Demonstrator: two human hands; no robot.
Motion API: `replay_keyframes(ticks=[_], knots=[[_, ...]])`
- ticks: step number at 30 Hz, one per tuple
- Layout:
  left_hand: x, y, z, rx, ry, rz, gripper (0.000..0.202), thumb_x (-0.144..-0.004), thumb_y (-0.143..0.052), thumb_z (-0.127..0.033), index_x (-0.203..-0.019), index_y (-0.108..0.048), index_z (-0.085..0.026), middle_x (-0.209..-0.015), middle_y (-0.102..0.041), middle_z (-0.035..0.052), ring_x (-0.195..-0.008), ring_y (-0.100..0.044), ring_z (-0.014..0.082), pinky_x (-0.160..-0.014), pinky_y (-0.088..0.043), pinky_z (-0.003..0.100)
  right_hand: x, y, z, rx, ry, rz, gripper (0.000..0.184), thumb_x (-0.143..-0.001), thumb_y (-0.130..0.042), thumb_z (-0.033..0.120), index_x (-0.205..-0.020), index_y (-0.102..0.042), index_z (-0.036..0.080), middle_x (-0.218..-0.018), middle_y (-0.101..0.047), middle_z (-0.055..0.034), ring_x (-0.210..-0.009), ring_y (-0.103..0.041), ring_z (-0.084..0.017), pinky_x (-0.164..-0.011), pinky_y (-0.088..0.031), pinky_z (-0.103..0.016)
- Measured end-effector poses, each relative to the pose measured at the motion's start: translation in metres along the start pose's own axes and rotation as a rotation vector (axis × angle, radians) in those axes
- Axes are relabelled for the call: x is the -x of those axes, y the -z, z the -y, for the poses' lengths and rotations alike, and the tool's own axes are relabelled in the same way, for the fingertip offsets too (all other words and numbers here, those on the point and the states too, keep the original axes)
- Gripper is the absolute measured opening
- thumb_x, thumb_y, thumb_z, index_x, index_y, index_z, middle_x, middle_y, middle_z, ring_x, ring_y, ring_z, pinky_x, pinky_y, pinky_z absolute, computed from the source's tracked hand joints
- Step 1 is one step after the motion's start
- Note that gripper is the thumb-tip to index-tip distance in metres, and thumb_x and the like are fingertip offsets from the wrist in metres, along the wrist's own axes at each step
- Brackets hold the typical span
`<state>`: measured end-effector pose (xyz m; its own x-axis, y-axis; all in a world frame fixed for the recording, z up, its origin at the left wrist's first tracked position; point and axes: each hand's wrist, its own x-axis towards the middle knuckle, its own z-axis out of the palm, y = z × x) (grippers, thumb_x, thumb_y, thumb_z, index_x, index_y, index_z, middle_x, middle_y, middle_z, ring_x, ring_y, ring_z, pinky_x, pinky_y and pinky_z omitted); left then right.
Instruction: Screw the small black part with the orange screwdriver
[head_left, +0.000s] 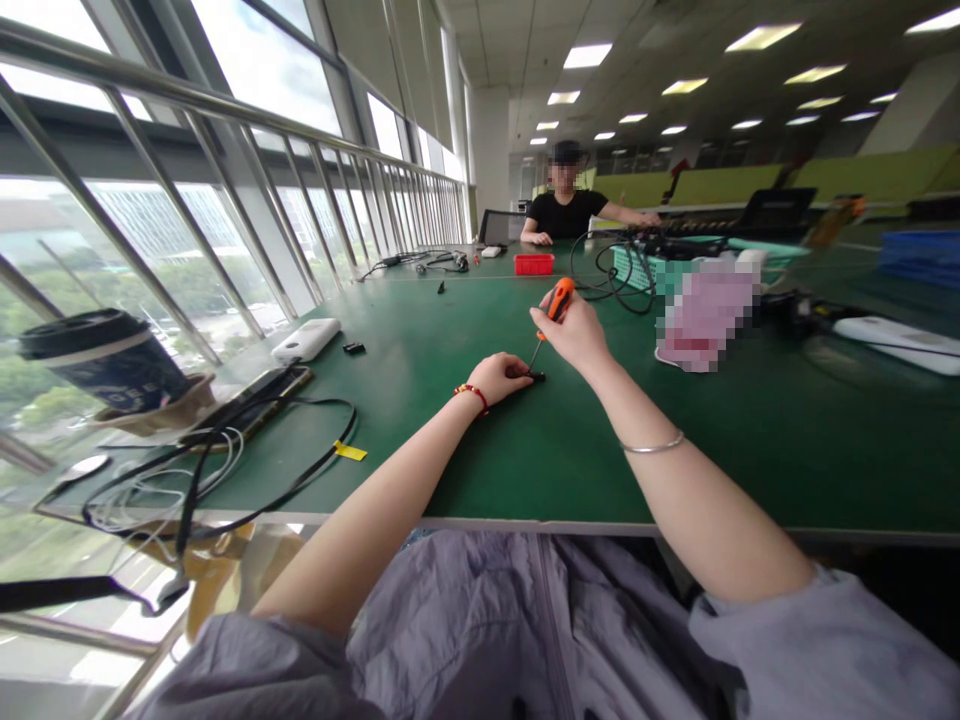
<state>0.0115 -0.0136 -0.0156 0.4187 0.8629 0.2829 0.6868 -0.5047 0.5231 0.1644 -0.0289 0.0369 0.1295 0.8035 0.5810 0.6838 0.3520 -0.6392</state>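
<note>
An orange and black screwdriver point(559, 302) is gripped in my right hand point(581, 330), its thin shaft slanting down to the left. The tip meets, or nearly meets, a small black part point(535, 377) lying on the green table point(480, 470). My left hand point(501, 380) rests on the table with its fingers closed on that part's left end. The fingers cover much of the part, so its exact kind cannot be made out.
Left are a paper cup point(112, 365), a phone point(259, 405), looped cables point(300, 402), a white device point(306, 340) and a small black piece point(354, 348). Ahead sit a red tray point(533, 265) and a teal basket point(637, 272) with cables. A person point(568, 215) sits across the table.
</note>
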Motion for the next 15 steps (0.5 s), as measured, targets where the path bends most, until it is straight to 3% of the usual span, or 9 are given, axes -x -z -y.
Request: replay_keyframes(ticks=[6, 11, 15], knots=[[-0.0002, -0.0005, 0.0017, 0.013, 0.001, -0.007, 0.018, -0.074, -0.068, -0.027, -0.085, -0.070, -0.014, -0.086, -0.070, 0.0049, -0.076, -0.063, 0.0157, -0.072, -0.051, 0.025, 0.0031, 0.0024, 0.0051, 0.002, 0.046, 0.032, 0.031, -0.071, -0.057, 0.032, -0.100, -0.050, 0.022, -0.076, -0.062, -0.0018, -0.070, -0.061, -0.023, -0.068, -0.049, -0.037], [-0.0002, 0.0000, 0.0015, 0.001, -0.004, -0.016, 0.018, -0.073, -0.069, -0.027, -0.085, -0.071, -0.015, -0.086, -0.070, 0.0047, -0.076, -0.063, 0.0156, -0.072, -0.051, 0.025, 0.0049, 0.0043, 0.0079, 0.107, 0.012, 0.009, 0.032, -0.077, -0.054, 0.043, -0.100, -0.052, 0.021, -0.080, -0.064, -0.0071, -0.080, -0.063, -0.029, -0.073, -0.048, -0.043], [-0.0005, 0.0000, 0.0012, -0.005, -0.002, -0.012, 0.018, -0.073, -0.068, -0.027, -0.086, -0.071, -0.014, -0.086, -0.070, 0.0050, -0.076, -0.063, 0.0158, -0.072, -0.051, 0.025, 0.0007, 0.0002, 0.0026, 0.022, 0.018, 0.054, 0.026, -0.079, -0.051, 0.044, -0.091, -0.055, 0.022, -0.083, -0.065, -0.0065, -0.083, -0.063, -0.027, -0.072, -0.049, -0.040]])
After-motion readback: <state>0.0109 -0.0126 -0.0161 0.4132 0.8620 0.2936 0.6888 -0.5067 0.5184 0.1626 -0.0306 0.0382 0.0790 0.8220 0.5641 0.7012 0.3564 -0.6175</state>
